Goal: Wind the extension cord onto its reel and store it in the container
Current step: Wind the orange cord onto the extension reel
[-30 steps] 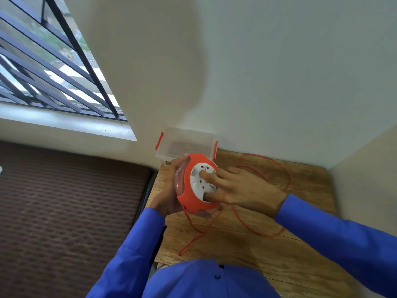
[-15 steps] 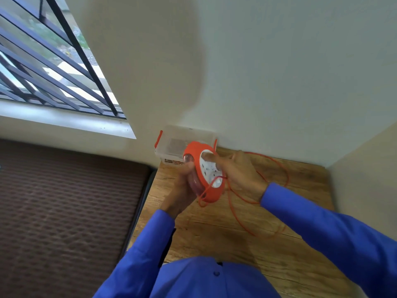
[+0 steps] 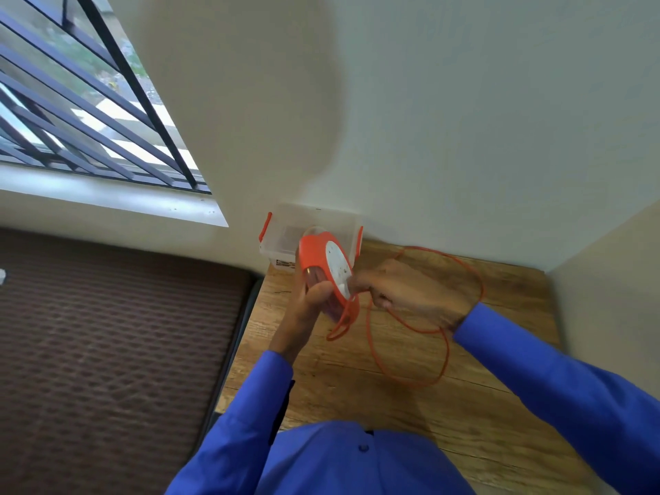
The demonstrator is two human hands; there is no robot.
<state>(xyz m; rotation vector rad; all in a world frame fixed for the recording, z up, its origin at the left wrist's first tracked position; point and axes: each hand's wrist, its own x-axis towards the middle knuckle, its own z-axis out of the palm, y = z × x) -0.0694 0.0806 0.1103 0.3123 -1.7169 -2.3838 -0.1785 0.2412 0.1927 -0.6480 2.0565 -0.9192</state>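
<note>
An orange reel [image 3: 314, 255] with a white socket face is held on edge above the wooden table [image 3: 482, 416]. My left hand [image 3: 307, 305] grips its clear rear side from below, thumb on the orange rim. My right hand [image 3: 410, 294] has its fingers on the white face and is closed on the reel's front. The orange cord [image 3: 443, 355] hangs from the reel's lower edge and lies in loose loops on the table to the right. A clear container [image 3: 282, 237] with orange clips stands open at the table's far left corner, just behind the reel.
Walls close the table in at the back and on the right. A brown patterned mattress [image 3: 107, 334] lies below the table's left edge. A barred window [image 3: 71, 119] fills the upper left.
The reel has turned from face-up to on edge and moved up toward the container. My right hand shifted to the reel's right side, and the cord loop swung right.
</note>
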